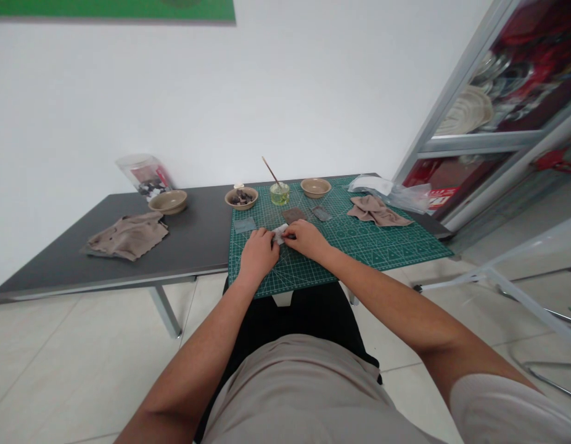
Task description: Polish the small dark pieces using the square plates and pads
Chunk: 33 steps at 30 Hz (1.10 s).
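Both my hands meet over a green cutting mat (369, 243). A small, pale grey-white piece with a mottled surface (280, 233) lies between them. My left hand (259, 253) is closed, its thumb and fingers on the left edge of that piece. My right hand (308, 239) makes a pinch at the piece's right side, with a small dark bit at its fingertips, too small to name. Just beyond my fingers lie a brown flat piece (293, 215) and a clear, dark-edged piece (321, 213). A bluish translucent sheet (245, 225) rests left of them.
Along the back stand a bowl of dark chunks (242, 198), a glass jar (280, 195) with a thin stick (271, 169), and a tan bowl (316, 187). Brown cloths (378, 211) lie right and left, near another bowl (168, 201). Plastic bags (390, 190) sit far right.
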Motion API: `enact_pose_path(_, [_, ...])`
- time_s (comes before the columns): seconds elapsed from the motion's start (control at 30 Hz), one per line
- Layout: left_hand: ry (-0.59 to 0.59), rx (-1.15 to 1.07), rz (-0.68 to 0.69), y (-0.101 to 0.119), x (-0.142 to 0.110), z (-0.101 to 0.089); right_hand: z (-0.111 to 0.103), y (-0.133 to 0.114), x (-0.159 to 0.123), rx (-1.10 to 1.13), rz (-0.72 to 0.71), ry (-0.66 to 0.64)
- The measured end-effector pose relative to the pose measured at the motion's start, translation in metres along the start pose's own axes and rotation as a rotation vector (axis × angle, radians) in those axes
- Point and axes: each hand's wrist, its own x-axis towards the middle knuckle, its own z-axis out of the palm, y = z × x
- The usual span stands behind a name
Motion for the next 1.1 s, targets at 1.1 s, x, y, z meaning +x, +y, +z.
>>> enact_pose_path(1.1, [0.389,-0.738,-0.355,-0.017,0.001,-0.007,-0.008,0.003,0.004,0.011,0.021,-0.100])
